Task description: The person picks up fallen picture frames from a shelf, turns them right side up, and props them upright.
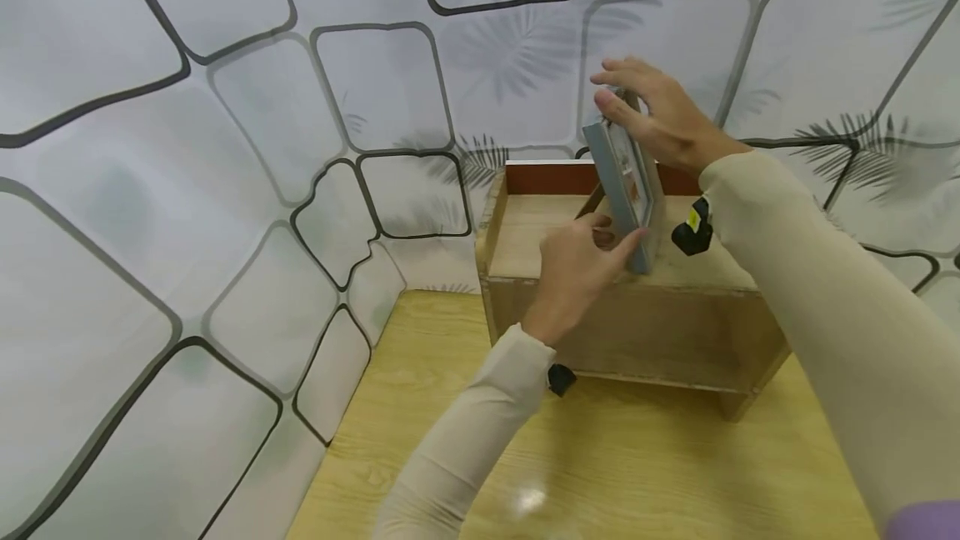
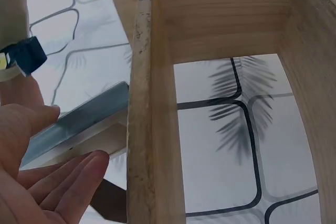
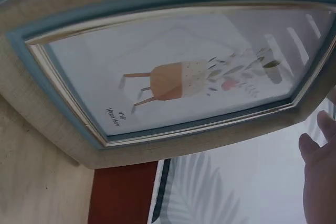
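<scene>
A picture frame (image 1: 617,177) with a blue-grey edge stands tilted on top of a wooden shelf unit (image 1: 637,332). In the right wrist view, the frame's front (image 3: 157,153) shows a print of a chair-like shape with leaves. My left hand (image 1: 573,269) pinches its lower edge, the thumb on one side and the fingers on the other. At the upper end, my right hand (image 1: 663,119) holds the frame between thumb and fingers; part of that grip is hidden. Behind the frame slants a dark support leg (image 1: 591,201).
The shelf unit has raised side walls and a reddish-brown back strip (image 1: 551,179). It stands on a yellow wood-grain table (image 1: 420,407) against a patterned wall (image 1: 247,132). Something purple (image 1: 926,521) shows at the lower right corner.
</scene>
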Demonstrator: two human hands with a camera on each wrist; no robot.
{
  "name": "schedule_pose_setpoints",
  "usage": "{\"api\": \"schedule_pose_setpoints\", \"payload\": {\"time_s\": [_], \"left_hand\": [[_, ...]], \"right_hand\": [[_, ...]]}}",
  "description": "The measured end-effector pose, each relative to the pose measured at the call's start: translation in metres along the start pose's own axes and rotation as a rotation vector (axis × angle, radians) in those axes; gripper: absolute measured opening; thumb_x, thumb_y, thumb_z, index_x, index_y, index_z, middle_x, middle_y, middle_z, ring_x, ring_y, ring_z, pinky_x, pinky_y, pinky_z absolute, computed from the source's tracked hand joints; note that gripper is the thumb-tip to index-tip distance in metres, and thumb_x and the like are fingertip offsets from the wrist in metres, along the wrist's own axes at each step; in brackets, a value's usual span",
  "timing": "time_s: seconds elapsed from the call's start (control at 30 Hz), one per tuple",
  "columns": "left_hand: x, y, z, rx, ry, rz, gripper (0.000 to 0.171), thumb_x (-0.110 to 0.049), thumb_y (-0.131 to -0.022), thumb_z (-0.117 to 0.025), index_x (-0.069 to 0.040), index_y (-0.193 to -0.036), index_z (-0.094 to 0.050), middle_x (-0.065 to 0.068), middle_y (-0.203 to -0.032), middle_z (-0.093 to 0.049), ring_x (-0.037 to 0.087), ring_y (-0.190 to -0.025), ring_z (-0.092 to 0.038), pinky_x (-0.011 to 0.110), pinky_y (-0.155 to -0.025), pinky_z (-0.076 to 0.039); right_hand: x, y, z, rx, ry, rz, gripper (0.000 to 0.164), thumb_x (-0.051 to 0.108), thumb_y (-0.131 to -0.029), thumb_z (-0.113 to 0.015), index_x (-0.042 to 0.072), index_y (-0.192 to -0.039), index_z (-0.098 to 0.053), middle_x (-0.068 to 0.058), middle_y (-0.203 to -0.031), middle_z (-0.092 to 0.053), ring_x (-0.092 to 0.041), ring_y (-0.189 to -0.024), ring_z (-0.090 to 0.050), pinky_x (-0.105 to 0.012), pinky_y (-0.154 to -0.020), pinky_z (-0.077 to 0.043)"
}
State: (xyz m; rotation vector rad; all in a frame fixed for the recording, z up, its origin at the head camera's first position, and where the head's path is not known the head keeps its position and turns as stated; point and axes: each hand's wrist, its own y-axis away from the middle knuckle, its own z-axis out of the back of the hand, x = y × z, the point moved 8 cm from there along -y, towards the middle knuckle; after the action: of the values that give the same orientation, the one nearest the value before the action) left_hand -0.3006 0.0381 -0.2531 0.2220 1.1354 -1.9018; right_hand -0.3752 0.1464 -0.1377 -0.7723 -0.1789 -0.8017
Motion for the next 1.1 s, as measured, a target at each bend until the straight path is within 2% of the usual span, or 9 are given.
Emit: {"api": "schedule_pose_setpoints", "payload": {"time_s": [0.17, 0.27, 0.53, 0.67, 0.87, 1.1], "left_hand": [[-0.003, -0.004, -0.005, -0.009, 0.004, -0.012, 0.029, -0.040, -0.092, -0.075, -0.011, -0.092, -0.079, -0.004, -0.075, -0.075, -0.006, -0.056, -0.060, 0.010, -0.053, -0.044], [-0.003, -0.005, -0.004, -0.018, 0.014, -0.010, 0.026, -0.037, -0.093, -0.075, -0.012, -0.090, -0.079, -0.005, -0.073, -0.075, -0.007, -0.055, -0.060, 0.010, -0.051, -0.043], [-0.002, -0.006, -0.002, -0.020, -0.006, -0.011, 0.022, -0.029, -0.095, -0.074, -0.008, -0.095, -0.079, -0.001, -0.079, -0.077, -0.001, -0.063, -0.068, 0.008, -0.055, -0.046], [0.004, -0.007, -0.001, -0.002, 0.005, 0.014, 0.024, -0.028, -0.096, -0.072, -0.006, -0.096, -0.079, 0.001, -0.080, -0.077, 0.000, -0.063, -0.069, 0.008, -0.054, -0.046], [0.012, -0.009, 0.002, 0.004, 0.010, 0.039, 0.024, -0.027, -0.095, -0.072, -0.004, -0.095, -0.078, 0.003, -0.083, -0.077, 0.005, -0.068, -0.071, 0.012, -0.061, -0.049], [0.019, -0.012, 0.006, 0.015, 0.018, 0.066, 0.023, -0.025, -0.096, -0.071, -0.004, -0.103, -0.078, 0.004, -0.086, -0.078, 0.009, -0.074, -0.073, 0.017, -0.067, -0.054]], "right_hand": [[-0.014, -0.002, -0.002, 0.027, -0.029, -0.041, 0.057, 0.039, -0.108, -0.039, 0.001, -0.149, -0.048, -0.016, -0.163, -0.029, -0.030, -0.153, -0.016, -0.050, -0.123, -0.008], [-0.016, -0.002, -0.003, 0.035, -0.037, -0.049, 0.057, 0.040, -0.108, -0.039, 0.002, -0.150, -0.046, -0.015, -0.163, -0.029, -0.032, -0.152, -0.020, -0.054, -0.122, -0.011], [-0.021, -0.002, 0.004, 0.004, -0.019, -0.061, 0.058, 0.041, -0.105, -0.050, 0.001, -0.147, -0.049, -0.019, -0.156, -0.038, -0.036, -0.146, -0.031, -0.054, -0.121, -0.018], [-0.028, 0.001, 0.006, -0.007, -0.010, -0.082, 0.060, 0.040, -0.104, -0.054, -0.001, -0.146, -0.048, -0.020, -0.156, -0.036, -0.038, -0.144, -0.032, -0.055, -0.121, -0.019], [-0.039, 0.006, 0.010, -0.041, 0.003, -0.173, 0.062, 0.038, -0.103, -0.058, 0.000, -0.149, -0.045, -0.015, -0.163, -0.028, -0.033, -0.152, -0.021, -0.050, -0.123, -0.013], [-0.042, 0.010, 0.017, -0.122, 0.034, -0.262, 0.069, 0.043, -0.099, -0.063, -0.002, -0.149, -0.045, -0.020, -0.154, -0.040, -0.036, -0.145, -0.034, -0.050, -0.120, -0.023]]}}
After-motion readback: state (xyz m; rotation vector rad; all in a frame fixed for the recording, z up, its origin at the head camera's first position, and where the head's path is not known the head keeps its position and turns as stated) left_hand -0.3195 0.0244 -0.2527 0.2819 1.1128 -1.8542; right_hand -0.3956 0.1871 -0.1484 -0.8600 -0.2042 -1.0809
